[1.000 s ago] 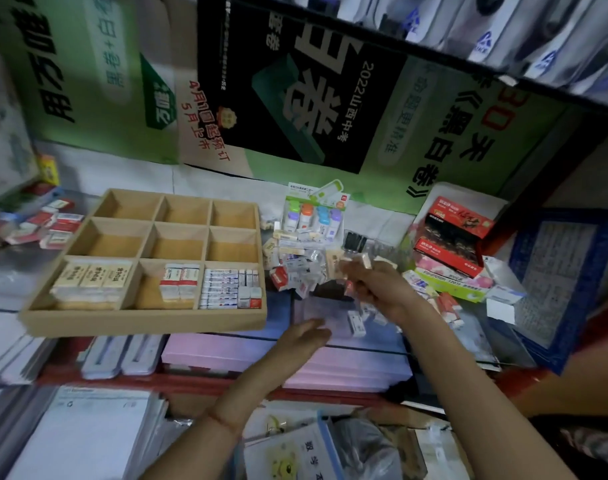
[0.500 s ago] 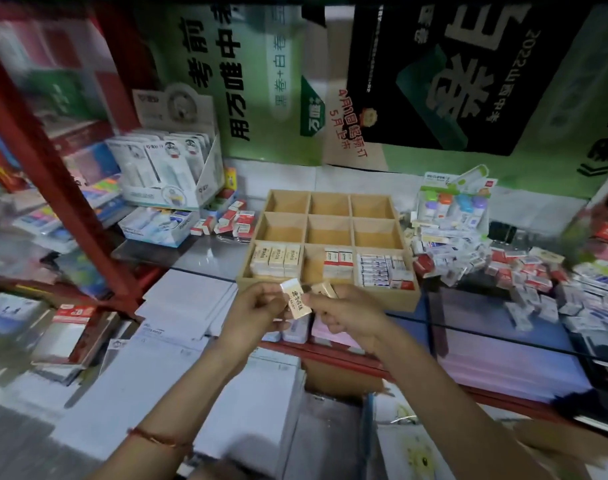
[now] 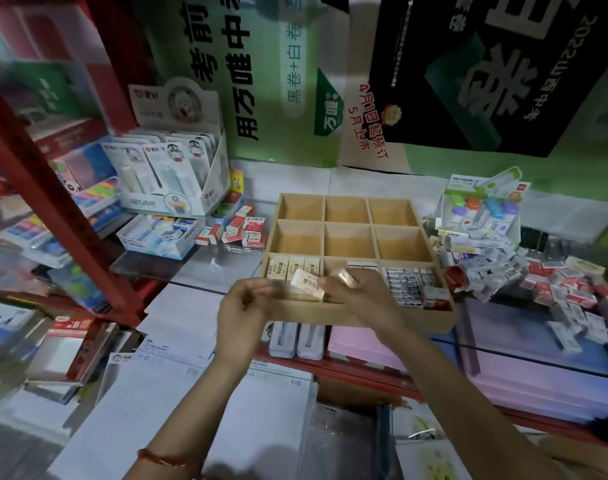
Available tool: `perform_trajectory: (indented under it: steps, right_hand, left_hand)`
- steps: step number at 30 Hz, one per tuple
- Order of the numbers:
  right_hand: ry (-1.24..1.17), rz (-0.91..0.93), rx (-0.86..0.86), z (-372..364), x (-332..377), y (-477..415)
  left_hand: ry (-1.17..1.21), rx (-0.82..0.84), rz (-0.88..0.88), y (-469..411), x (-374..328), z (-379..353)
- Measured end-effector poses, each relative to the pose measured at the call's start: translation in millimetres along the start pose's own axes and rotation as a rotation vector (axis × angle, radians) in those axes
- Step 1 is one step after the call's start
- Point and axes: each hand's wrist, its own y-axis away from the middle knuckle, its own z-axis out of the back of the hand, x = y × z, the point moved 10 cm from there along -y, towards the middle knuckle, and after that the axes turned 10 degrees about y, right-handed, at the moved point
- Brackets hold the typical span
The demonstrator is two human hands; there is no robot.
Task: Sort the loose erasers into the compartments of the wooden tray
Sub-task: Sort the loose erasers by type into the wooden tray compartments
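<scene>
The wooden tray (image 3: 416, 320) has nine compartments and stands on the glass counter. Its front row holds cream erasers (image 3: 293, 267) on the left, white-and-red ones in the middle and several dark-striped ones (image 3: 408, 284) on the right. The other six compartments are bare. Both hands hover over the tray's front left. My left hand (image 3: 243, 310) pinches a cream eraser (image 3: 307, 285) by its left end. My right hand (image 3: 363, 301) touches that eraser's right end and grips a second, gold-wrapped eraser (image 3: 348, 277). A heap of loose erasers (image 3: 544, 282) lies right of the tray.
A red shelf post (image 3: 53, 202) slants across the left. Behind the tray's left stand a display box of correction tapes (image 3: 171, 174) and loose red-and-white erasers (image 3: 245, 230). A pack of coloured items (image 3: 482, 206) sits at the back right. Paper packs (image 3: 178, 393) lie below the counter.
My right hand left the loose heap with erasers and came over to the tray. My left hand rose from the counter edge and took one eraser. Both hands moved forward over the front left compartment.
</scene>
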Motion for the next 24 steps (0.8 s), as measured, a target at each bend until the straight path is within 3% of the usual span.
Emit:
perform_trajectory:
  steps: [3,11,17,21,24]
  right_hand:
    - [0.31,0.123,0.0,-12.1,19.4,-23.6]
    - [0.886,0.228,0.009,-62.2,27.3,-43.4]
    - [0.931,0.099,-0.084,-58.9,15.7,-50.7]
    - [1.009,0.1,-0.139,-60.1,21.5,-47.7]
    - [0.766,0.116,-0.098,-54.5,26.1,-45.6]
  left_hand:
    - [-0.081,-0.119,-0.043,-18.9,-0.6,28.6]
    - [-0.244,-0.05,-0.15,-25.6,-0.2,28.9]
    - [-0.296,0.031,-0.177,-29.0,4.1,17.1]
    - [-0.654,0.22,-0.308,-22.3,10.8,-11.9]
    - [-0.848,0.271,-0.373,-20.9,17.5,-24.3]
